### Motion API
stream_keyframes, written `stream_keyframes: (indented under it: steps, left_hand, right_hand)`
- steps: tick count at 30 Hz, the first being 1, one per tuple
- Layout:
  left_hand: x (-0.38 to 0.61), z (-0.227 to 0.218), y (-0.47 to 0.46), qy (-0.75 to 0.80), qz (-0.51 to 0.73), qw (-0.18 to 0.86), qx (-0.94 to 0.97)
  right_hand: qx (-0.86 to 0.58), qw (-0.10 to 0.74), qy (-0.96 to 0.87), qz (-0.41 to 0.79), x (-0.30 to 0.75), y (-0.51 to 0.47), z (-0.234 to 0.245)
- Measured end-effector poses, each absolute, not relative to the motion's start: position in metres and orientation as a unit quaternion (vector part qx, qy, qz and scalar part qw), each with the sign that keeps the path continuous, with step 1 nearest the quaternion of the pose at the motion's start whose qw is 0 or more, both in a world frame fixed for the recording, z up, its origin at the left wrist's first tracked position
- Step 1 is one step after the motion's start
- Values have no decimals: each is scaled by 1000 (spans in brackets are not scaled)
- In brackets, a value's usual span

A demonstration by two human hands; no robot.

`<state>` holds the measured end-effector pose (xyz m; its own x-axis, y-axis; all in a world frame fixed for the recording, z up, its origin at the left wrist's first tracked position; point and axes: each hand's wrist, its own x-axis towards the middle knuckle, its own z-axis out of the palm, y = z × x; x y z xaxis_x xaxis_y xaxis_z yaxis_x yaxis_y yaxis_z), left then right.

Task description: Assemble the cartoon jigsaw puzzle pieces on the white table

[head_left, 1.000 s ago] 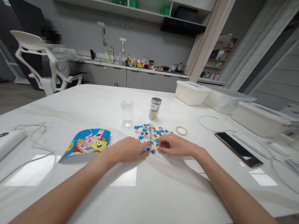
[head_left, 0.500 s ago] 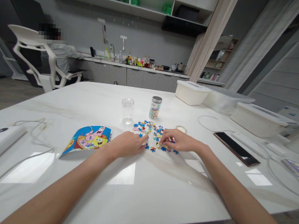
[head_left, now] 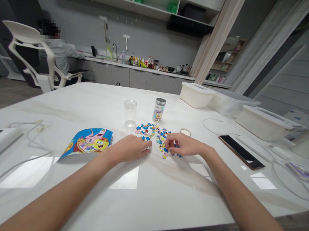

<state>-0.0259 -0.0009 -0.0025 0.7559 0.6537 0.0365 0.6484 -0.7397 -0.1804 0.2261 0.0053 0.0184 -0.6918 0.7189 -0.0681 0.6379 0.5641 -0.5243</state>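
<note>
Small jigsaw pieces (head_left: 149,129), mostly blue with yellow and pink, lie in a loose pile on the white table. At the pile's left edge my left hand (head_left: 131,148) is closed, its fingers together and pointing right; whatever lies under the fingertips is hidden. My right hand (head_left: 185,144) is over the right side of the pile, thumb and fingers pinched at a blue jigsaw piece (head_left: 166,150). Left of my left hand rests a curved picture sheet (head_left: 87,141) with cartoon figures. Behind the pile stand a clear open jar (head_left: 130,113) and a printed canister (head_left: 159,110) with a metal lid.
A round lid or ring (head_left: 185,132) lies beyond my right hand. Further right are a phone (head_left: 241,152), cables and pale lidded boxes (head_left: 197,95). A white power strip (head_left: 2,144) is at the left. Another person sits on a white chair (head_left: 49,62) by the counter.
My left fingers have drawn in from pointing at the pieces to a closed shape. Loose pieces between my hands have gone from the near edge. The view has shifted slightly.
</note>
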Motion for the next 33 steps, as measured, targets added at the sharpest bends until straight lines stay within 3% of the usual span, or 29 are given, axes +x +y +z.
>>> stream_keyframes:
  steps: [4,13,24,33]
  left_hand:
    - [-26,-2,-1,-361,-3,118,-925]
    - [-15,-3,-17,-203,-54,61,-976]
    - [-9,-7,-19,-211,-42,66,-974]
    - [-13,0,-18,-230,-50,74,-969]
  right_hand:
    - [-414,-18,-855,313,238,7,20]
    - [-402,73,-889,206,226,13,7]
    - [-451,-25,-849,273,246,8,25]
    - [-421,44,-877,227,232,12,12]
